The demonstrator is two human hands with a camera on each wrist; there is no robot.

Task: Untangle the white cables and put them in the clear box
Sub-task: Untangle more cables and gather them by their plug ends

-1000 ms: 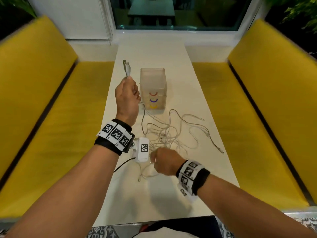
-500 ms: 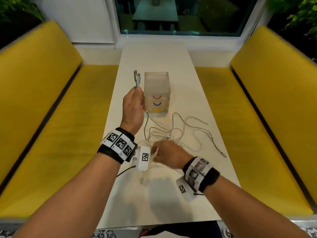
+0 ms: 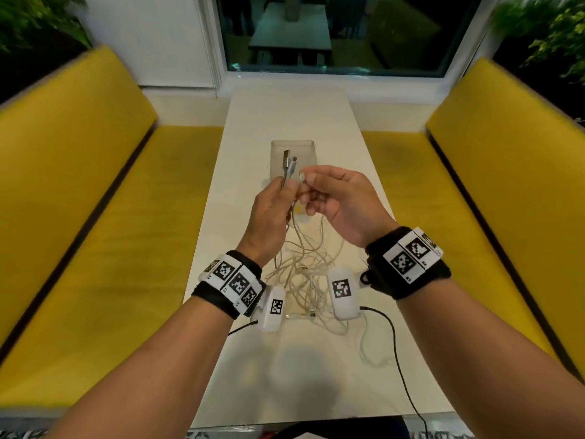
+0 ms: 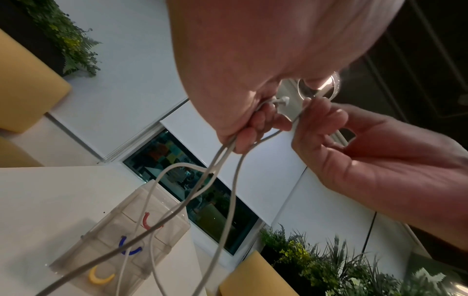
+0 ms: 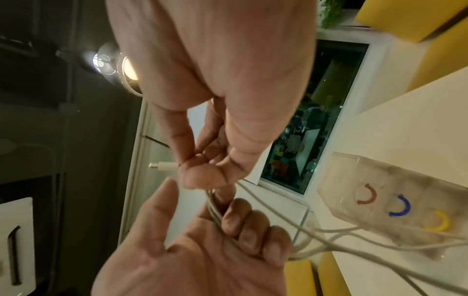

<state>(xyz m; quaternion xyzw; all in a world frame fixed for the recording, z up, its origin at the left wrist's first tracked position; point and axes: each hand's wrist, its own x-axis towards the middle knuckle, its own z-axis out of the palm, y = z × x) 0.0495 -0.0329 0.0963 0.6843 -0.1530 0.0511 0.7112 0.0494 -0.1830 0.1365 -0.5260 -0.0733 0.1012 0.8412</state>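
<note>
My left hand is raised in front of the clear box and grips white cables, with two plug ends sticking up above the fist. Close beside it, my right hand pinches a small white plug between thumb and forefinger. From both hands the cables hang down to a loose tangle on the white table. The clear box stands upright with red, blue and yellow arcs on its side, and I see no cables in it.
Yellow benches flank the narrow table. A black lead runs from the right wrist camera across the near table edge. A window closes the far end.
My right hand has risen from the tangle on the table to the left hand's height, bringing a plug end with it. The left hand has shifted right, in front of the box.
</note>
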